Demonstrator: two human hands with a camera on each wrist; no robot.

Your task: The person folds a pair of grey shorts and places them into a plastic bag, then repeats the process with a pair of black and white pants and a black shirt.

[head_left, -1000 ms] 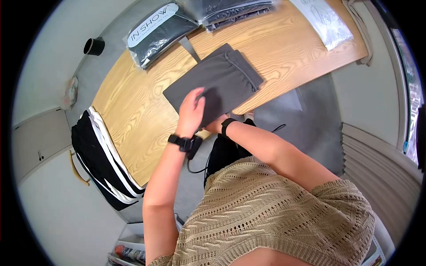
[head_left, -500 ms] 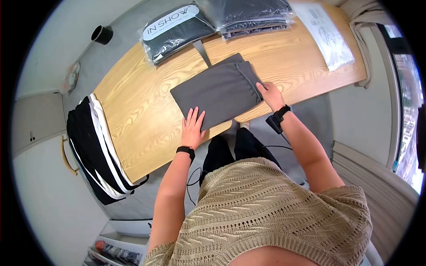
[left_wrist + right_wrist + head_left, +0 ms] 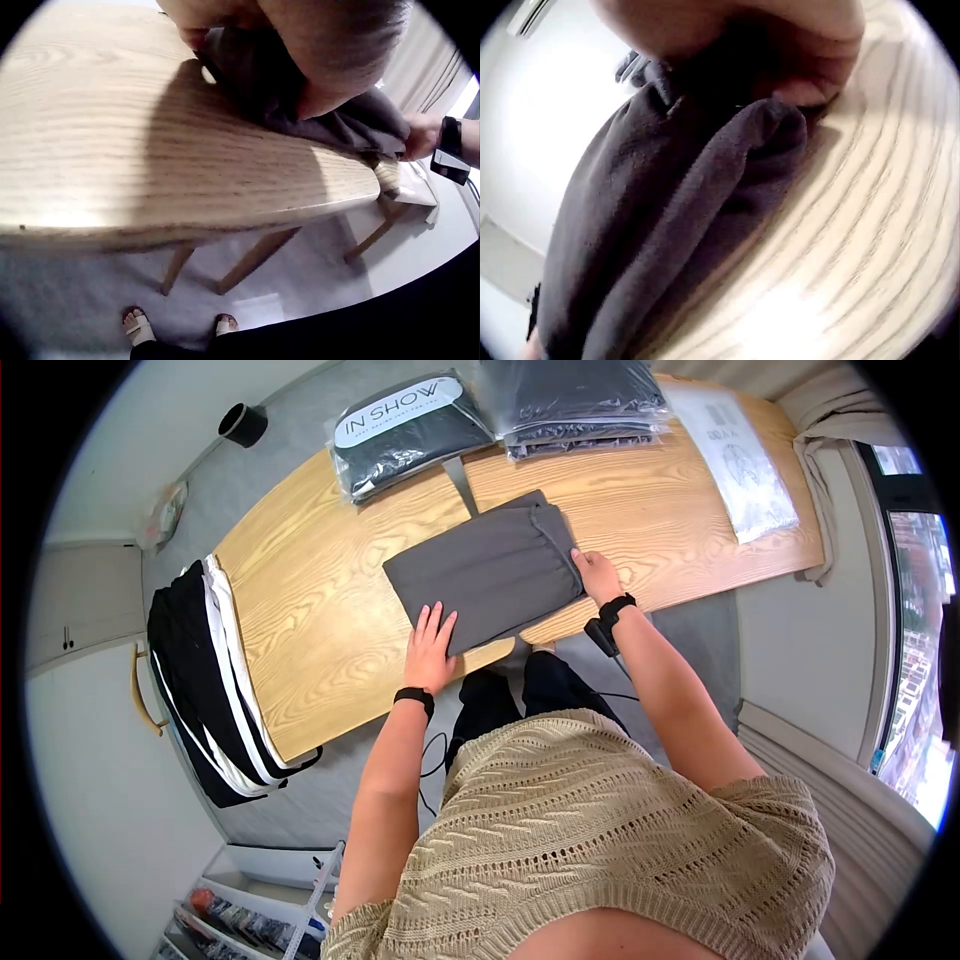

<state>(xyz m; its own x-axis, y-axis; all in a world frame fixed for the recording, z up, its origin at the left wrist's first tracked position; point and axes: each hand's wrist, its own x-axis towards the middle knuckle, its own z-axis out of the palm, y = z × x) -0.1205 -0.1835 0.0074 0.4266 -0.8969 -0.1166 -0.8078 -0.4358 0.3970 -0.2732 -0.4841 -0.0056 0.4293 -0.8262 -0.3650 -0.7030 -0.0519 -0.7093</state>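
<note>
Head view: a folded grey garment (image 3: 485, 570) lies flat in the middle of the table (image 3: 300, 630), and its 6 o'clock edge runs close to the near rim.
Left grip (image 3: 430, 650): spread apart, fingers straight and flat on the garment's 7 o'clock corner, pressing it to the wood.
Right grip (image 3: 597, 575): at the garment's 3 o'clock edge. The right wrist view shows fingers over the rolled fold and the thumb at its foot, so it looks clamped on that edge.
Handling: probably soft, light and limp. The layers would sag and slide apart if lifted by one corner. The thick folded edges at 3 and 9 o'clock look like the best places to hold.
Edges: the near rim sits just past the 6 o'clock side, with floor below.
Room: bare wood from 8 to 10 o'clock and at 3 o'clock.
Crowded: packs (image 3: 405, 430) at 12 o'clock, a white pack (image 3: 740, 460) at 2 o'clock, and black-and-white clothes (image 3: 210, 670) over the 9 o'clock end.
</note>
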